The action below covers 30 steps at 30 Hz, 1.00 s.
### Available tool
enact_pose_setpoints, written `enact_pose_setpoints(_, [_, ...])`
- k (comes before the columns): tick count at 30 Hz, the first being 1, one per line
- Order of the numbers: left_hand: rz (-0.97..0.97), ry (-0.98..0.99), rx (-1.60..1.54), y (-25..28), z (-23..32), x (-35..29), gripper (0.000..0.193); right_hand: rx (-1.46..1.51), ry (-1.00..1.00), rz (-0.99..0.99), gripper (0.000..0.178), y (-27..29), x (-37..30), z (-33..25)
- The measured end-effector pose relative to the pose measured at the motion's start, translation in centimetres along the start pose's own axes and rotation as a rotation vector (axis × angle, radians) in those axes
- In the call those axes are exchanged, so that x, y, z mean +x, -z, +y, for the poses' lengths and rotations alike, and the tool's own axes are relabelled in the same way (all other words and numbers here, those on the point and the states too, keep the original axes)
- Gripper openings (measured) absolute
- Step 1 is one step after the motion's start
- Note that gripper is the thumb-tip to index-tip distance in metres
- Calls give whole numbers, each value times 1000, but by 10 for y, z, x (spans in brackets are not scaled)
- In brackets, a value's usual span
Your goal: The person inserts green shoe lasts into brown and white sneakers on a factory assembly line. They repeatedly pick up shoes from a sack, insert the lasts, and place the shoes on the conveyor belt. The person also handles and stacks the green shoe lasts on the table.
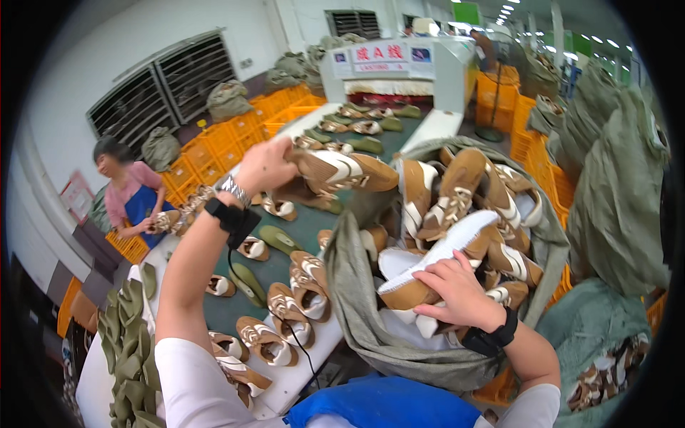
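Observation:
My left hand is raised over the conveyor with its fingers closed on a brown sneaker upper with white stripes. More brown material hangs below that upper; whether it is a second one I cannot tell. At the right, my right hand grips another sneaker upper, turned so its white underside faces up. It lies on a heap of similar brown and white uppers inside a large grey-green cloth sack.
The green conveyor belt carries uppers and olive shoe lasts toward a white machine. More lasts are piled at the left. A co-worker handles uppers there. Orange crates and full sacks line both sides.

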<state>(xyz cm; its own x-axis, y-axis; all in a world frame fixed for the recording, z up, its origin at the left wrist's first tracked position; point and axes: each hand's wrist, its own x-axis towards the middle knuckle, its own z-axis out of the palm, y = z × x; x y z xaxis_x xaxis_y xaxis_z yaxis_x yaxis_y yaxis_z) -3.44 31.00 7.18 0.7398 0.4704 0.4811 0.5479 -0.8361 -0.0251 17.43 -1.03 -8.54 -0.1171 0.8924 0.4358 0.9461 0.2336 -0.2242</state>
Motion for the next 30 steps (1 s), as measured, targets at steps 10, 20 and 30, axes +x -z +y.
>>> enact_pose_setpoints(10, [-371,760,-1437,-33,-11,-138,25,-36,24,12,58,-3,1,2])
enact_pose_setpoints(20, [-360,475,-1705,-43,97,-155,49,166,-35,179,65,6,7,-16])
enact_pose_setpoints(30, [-362,43,-1599,-69,176,-137,51,1309,-477,252,56,19,13,-17])
